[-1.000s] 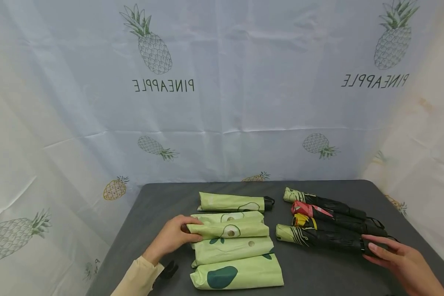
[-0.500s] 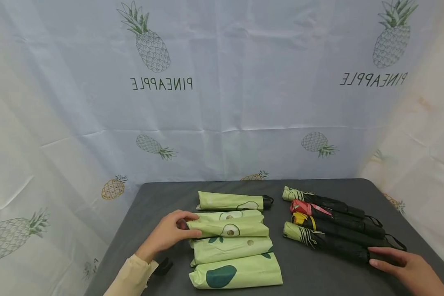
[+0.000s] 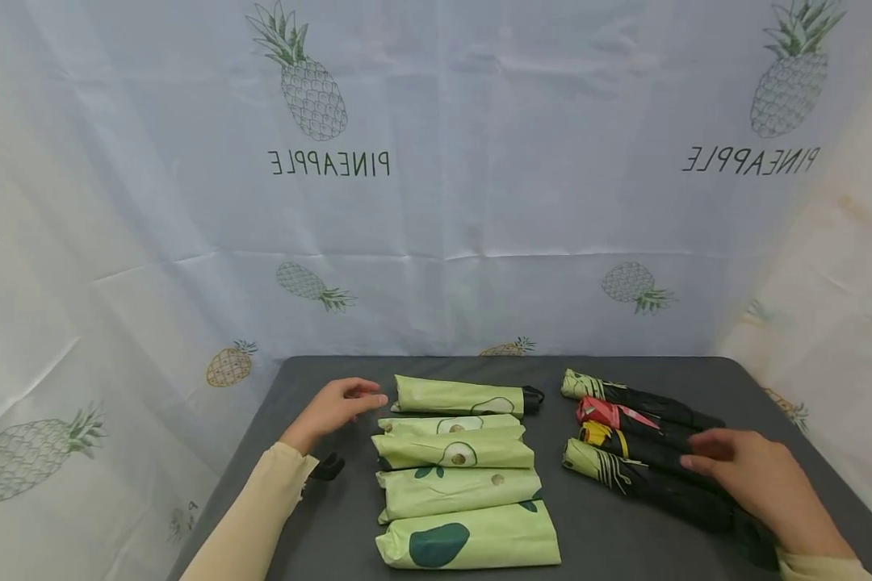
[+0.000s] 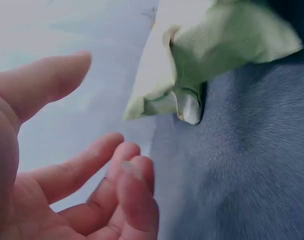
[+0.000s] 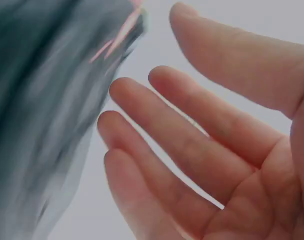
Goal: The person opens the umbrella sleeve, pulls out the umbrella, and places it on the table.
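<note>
My left hand (image 3: 339,408), fingers loosely bent and thumb apart, is just left of the rear avocado-print umbrella (image 3: 459,396). In the left wrist view a gap separates its fingertips from the light green cover (image 4: 212,47). Several more green umbrellas lie in front, the nearest being a wide one (image 3: 472,539) with a dark green patch. On the right, my right hand (image 3: 752,476) hovers over the black umbrellas with nothing in its grasp. Below it lie a green-tipped umbrella (image 3: 643,484), a yellow-tipped one (image 3: 609,438) and a red-tipped one (image 3: 610,413); their handle ends are partly hidden.
Another green-tipped black umbrella (image 3: 635,397) lies rearmost in the right row. The dark grey table (image 3: 545,516) ends at a hanging pineapple-print curtain (image 3: 450,202) behind and on both sides. A small black object (image 3: 328,466) shows beside the left wrist.
My left hand has let go of the middle avocado-print umbrella and moved back to the rear one. My right hand has released the front green-tipped umbrella's handle end and shifted left and back.
</note>
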### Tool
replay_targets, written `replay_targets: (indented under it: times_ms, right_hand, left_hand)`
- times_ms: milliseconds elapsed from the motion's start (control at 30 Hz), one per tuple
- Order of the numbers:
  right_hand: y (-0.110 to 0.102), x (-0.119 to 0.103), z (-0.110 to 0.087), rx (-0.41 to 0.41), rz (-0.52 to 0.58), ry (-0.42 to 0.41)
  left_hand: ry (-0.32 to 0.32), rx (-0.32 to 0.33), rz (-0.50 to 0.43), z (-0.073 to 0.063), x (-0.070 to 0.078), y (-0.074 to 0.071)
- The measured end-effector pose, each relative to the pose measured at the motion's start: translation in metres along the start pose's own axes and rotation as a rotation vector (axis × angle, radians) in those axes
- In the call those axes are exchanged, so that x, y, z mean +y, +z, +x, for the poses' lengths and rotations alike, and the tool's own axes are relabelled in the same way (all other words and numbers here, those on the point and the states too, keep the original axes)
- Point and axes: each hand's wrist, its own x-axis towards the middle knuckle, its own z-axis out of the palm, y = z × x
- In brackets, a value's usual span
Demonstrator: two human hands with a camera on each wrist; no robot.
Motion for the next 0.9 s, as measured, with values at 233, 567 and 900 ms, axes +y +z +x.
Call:
replay_targets:
  times_ms: [233,567,900]
  right_hand:
    - [0.019,-0.109,0.075,0.003,0.129,-0.266]
    - [0.062,-0.149,0.149,-0.233,0.035,-0.242]
    - [0.072,-0.164,0.161,-0.213,-0.012,-0.279]
  left_hand:
    - [-0.056,-0.158,-0.061,0.042,-0.001,0.001]
    - [-0.042,-0.230,0.094,0.066,0.003,0.010]
    - [0.024,-0.245,0.194,0.070,0.008,0.016]
